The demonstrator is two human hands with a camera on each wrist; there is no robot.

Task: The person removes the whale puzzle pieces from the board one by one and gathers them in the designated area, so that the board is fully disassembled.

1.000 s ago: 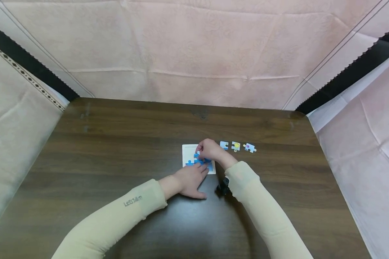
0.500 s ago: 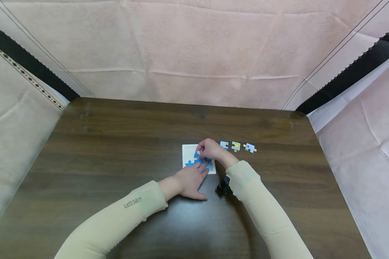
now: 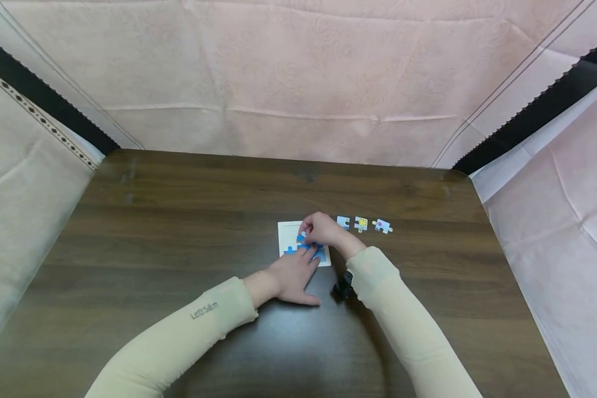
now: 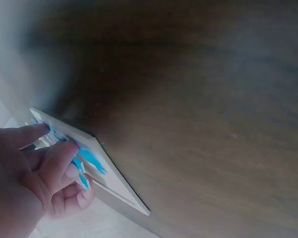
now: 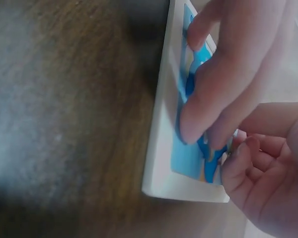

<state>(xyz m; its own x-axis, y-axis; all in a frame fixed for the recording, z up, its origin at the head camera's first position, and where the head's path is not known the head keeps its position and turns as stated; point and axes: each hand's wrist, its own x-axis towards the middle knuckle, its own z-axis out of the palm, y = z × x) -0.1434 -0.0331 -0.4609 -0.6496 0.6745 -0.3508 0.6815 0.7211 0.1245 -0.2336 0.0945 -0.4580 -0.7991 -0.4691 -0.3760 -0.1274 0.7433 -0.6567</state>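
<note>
A small white puzzle tray (image 3: 284, 235) lies on the table, with blue jigsaw pieces (image 3: 291, 251) in its near part. My left hand (image 3: 289, 277) reaches in from the near side, fingers extended and pressing on the blue pieces. In the right wrist view, the left fingers (image 5: 193, 116) come down from above onto the picture. My right hand (image 3: 323, 229) bends over the far side of the tray. Its thumb and fingers pinch a blue jigsaw piece (image 4: 83, 179), held tilted at the laid pieces in the left wrist view. The right hand hides part of the tray.
Three loose jigsaw pieces lie in a row right of the tray: a pale blue one (image 3: 343, 222), one with a yellow figure (image 3: 361, 223) and one with a purple mark (image 3: 382, 226). A black wrist camera (image 3: 342, 287) hangs under the right cuff.
The left fingers have shifted slightly forward over the pieces. My right hand stays at the same spot, still pinching the piece.
</note>
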